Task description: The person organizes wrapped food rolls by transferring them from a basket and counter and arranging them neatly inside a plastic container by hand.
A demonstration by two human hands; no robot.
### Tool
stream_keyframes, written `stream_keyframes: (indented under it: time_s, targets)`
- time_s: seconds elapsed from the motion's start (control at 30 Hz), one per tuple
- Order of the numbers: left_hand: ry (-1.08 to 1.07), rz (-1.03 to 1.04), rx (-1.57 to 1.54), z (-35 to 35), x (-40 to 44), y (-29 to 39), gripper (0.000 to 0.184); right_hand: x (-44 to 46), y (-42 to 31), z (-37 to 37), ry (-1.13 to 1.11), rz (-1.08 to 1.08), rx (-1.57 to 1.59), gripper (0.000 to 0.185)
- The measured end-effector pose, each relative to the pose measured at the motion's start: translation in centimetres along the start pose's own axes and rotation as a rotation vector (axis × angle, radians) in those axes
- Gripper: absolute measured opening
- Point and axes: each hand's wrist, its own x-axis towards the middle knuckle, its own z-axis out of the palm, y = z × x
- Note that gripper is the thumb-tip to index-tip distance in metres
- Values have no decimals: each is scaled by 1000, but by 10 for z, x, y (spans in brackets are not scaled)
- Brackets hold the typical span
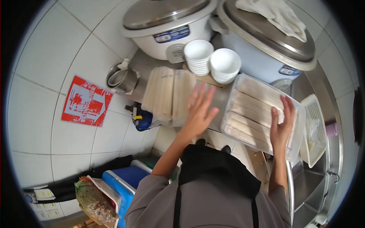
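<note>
My left hand (200, 110) hovers at the right edge of wrapped packs of pale sticks (161, 93), its fingers spread and holding nothing. The packs lie side by side on the steel counter (218, 104). My right hand (283, 121) is over the right part of a clear plastic tray (227, 127), fingers apart and empty. Long pale rolls or bundles (253, 110) lie in rows in the tray; what they are made of cannot be told. Whether either hand touches what is beneath it is unclear.
Two stacks of white bowls (225, 62) stand behind, before two large lidded cookers (169, 34). A white cloth (273, 15) covers part of one lid. Metal cups (123, 79) stand left; a white basket (313, 133) and sink (308, 184) are right.
</note>
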Motion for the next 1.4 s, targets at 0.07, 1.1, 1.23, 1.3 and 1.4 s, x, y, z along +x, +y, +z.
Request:
stream_keyframes:
  time_s: [0.07, 1.1, 1.23, 1.3, 1.4]
  targets:
    - [160, -123, 94, -22, -15, -46, 53, 6, -39, 31, -141, -39, 263, 35]
    - [-133, -735, 230, -62, 3, -210, 84, -44, -158, 305, -496, 136, 276, 28]
    - [-1, -684, 139, -61, 2, -208, 77, -44, -160, 311, -372, 186, 362, 26]
    - [109, -644, 24, -60, 1, -202, 73, -45, -159, 312, -362, 266, 440, 26]
    - [183, -617, -65, -61, -2, -209, 68, -47, -162, 301, -350, 287, 565, 32]
